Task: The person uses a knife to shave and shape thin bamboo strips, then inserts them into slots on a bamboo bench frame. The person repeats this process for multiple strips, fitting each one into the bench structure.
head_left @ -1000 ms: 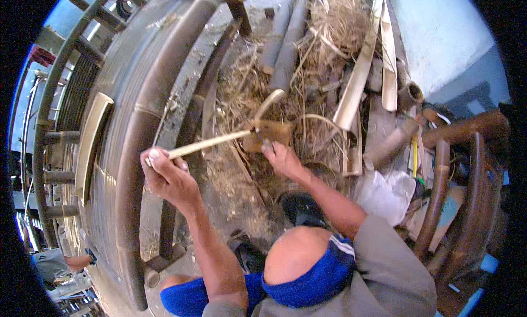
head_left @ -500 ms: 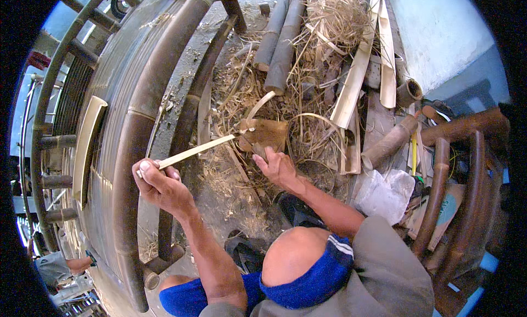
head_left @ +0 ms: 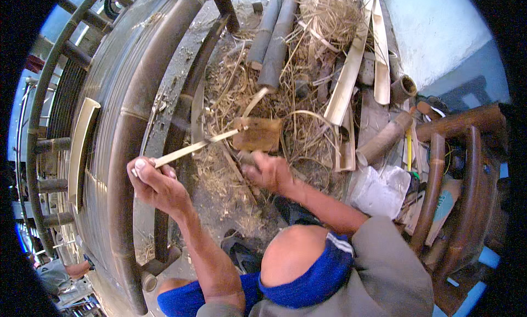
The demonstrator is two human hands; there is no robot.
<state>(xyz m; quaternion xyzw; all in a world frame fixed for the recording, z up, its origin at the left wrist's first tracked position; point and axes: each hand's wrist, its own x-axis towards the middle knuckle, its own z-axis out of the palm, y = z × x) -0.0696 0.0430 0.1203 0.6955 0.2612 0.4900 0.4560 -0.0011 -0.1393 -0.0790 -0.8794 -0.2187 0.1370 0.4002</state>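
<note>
Knee: closest to me, one bare knee (head_left: 293,251) is bent, with blue shorts (head_left: 310,295) bunched below it and a grey-brown sleeve (head_left: 387,262) beside it.
Left hand (head_left: 159,185): closed in a firm grip, thumb on top, around the near end of a pale bamboo strip (head_left: 189,148).
Right hand (head_left: 270,173): curled closed around a blurred tool (head_left: 247,159); I cannot make out its full shape.
Strip: it slants up from the left fist, its far end at the left part of a brown wooden block (head_left: 261,136).
Block: low and rectangular, lying among shavings just beyond the right hand; a curved pale piece (head_left: 256,102) rises behind it.
Bench: to the left runs a long bamboo bench (head_left: 104,152), with a split bamboo piece (head_left: 82,152) lying lengthwise on it.
Right side: a crumpled white bag (head_left: 381,191) lies near a brown bamboo frame (head_left: 433,191).
Farther off: two dark poles (head_left: 274,48) lie side by side, then pale split lengths (head_left: 351,70), a tangled heap of shavings (head_left: 335,12), and a whitish-blue wall (head_left: 439,31).
</note>
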